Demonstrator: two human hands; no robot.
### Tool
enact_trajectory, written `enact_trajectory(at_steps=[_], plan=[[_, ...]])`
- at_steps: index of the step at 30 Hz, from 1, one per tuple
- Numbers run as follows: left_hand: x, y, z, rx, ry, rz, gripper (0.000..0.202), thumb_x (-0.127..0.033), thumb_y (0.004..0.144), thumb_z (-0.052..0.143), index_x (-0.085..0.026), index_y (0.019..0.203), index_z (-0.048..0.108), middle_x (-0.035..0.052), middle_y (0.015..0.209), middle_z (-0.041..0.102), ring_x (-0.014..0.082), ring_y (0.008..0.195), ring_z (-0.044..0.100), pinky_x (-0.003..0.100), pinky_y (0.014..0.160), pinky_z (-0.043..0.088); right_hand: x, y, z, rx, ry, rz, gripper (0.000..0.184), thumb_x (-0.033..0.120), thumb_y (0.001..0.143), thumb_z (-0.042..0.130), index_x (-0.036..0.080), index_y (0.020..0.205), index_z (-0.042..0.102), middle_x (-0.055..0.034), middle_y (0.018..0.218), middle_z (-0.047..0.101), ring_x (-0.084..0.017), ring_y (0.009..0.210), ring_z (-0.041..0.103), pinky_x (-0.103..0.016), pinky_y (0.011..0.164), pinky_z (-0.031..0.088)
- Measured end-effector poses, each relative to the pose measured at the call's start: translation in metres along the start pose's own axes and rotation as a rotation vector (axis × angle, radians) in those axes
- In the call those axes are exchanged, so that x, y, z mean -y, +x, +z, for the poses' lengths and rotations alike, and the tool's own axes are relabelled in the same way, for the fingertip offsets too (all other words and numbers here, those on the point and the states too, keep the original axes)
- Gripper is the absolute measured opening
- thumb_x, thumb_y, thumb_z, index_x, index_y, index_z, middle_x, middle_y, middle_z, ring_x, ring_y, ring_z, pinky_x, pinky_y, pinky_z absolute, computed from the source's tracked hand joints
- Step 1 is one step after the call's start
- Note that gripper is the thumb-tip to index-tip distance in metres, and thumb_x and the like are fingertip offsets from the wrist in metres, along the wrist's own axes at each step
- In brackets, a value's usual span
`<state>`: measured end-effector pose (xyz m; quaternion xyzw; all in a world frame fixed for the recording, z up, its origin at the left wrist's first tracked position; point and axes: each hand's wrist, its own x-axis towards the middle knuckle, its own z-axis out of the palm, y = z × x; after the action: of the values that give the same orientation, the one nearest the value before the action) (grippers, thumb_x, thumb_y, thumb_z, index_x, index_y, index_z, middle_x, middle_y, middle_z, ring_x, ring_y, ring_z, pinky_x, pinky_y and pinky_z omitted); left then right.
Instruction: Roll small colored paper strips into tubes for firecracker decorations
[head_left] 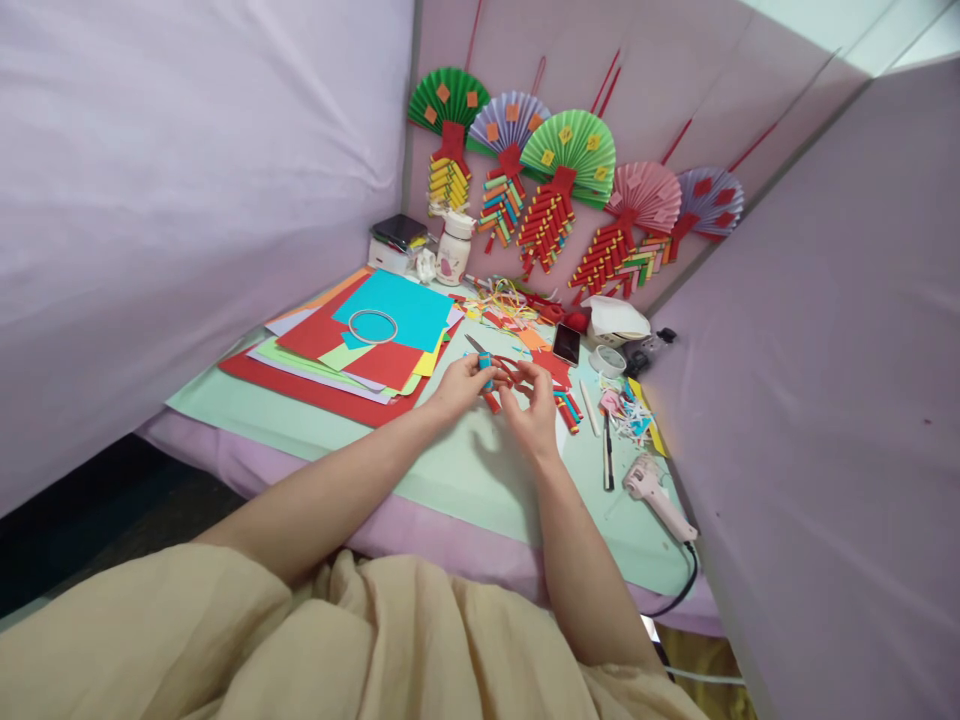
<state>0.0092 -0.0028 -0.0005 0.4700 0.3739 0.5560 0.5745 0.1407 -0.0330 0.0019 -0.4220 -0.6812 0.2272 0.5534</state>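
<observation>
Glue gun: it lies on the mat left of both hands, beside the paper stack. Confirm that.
Wrong side. The head view shows the glue gun on the mat to the right of both hands, near the pens; the paper stack is on the left.
</observation>
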Motion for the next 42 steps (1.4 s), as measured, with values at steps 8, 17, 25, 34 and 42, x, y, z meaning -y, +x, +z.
enact_trajectory(at_steps=[8, 17, 25, 34, 42], plan=[[-0.013, -0.006, -0.007, 0.315, -0.390, -0.366, 0.017, -0.018, 0.076, 0.068, -0.012, 0.091, 0.064, 0.0081, 0.082, 0.070, 0.0137, 0.070, 0.065, 0.026, 0.067, 0.052, 0.000, 0.004, -0.014, 0.241, -0.073, -0.118, 0.085, 0.031, 0.070, 0.073, 0.028, 0.141, 0.027, -0.0117, 0.143, 0.035, -0.027, 0.131, 0.038, -0.047, 0.107, 0.037], [-0.013, -0.005, -0.012, 0.452, -0.392, -0.462, 0.015, -0.020, 0.076, 0.069, -0.012, 0.089, 0.066, 0.0091, 0.083, 0.070, 0.0149, 0.073, 0.066, 0.024, 0.064, 0.052, 0.004, 0.002, -0.013, 0.317, 0.006, -0.092, 0.087, 0.028, 0.074, 0.068, 0.029, 0.145, 0.019, -0.0105, 0.138, 0.044, -0.024, 0.128, 0.043, -0.045, 0.105, 0.040], [-0.014, -0.002, -0.018, 0.421, -0.309, -0.520, 0.021, -0.020, 0.073, 0.072, -0.013, 0.093, 0.069, 0.0075, 0.079, 0.070, 0.0146, 0.070, 0.066, 0.023, 0.059, 0.050, -0.001, 0.002, -0.012, 0.292, -0.105, -0.138, 0.087, 0.028, 0.072, 0.070, 0.028, 0.145, 0.022, -0.0096, 0.133, 0.049, -0.026, 0.124, 0.046, -0.047, 0.105, 0.037], [-0.016, -0.002, -0.020, 0.369, -0.249, -0.492, 0.026, -0.019, 0.068, 0.076, -0.011, 0.092, 0.068, 0.0093, 0.083, 0.071, 0.0170, 0.076, 0.068, 0.024, 0.063, 0.053, -0.005, 0.001, -0.011, 0.294, -0.173, -0.163, 0.085, 0.032, 0.074, 0.068, 0.025, 0.145, 0.023, -0.0117, 0.135, 0.047, -0.026, 0.122, 0.047, -0.045, 0.102, 0.040], [-0.015, 0.001, -0.022, 0.385, -0.240, -0.489, 0.024, -0.019, 0.071, 0.074, -0.011, 0.092, 0.067, 0.0083, 0.083, 0.072, 0.0166, 0.076, 0.068, 0.024, 0.063, 0.053, -0.006, 0.001, -0.010, 0.314, -0.153, -0.162, 0.086, 0.031, 0.074, 0.070, 0.027, 0.145, 0.022, -0.0110, 0.137, 0.045, -0.025, 0.123, 0.047, -0.043, 0.101, 0.040]])
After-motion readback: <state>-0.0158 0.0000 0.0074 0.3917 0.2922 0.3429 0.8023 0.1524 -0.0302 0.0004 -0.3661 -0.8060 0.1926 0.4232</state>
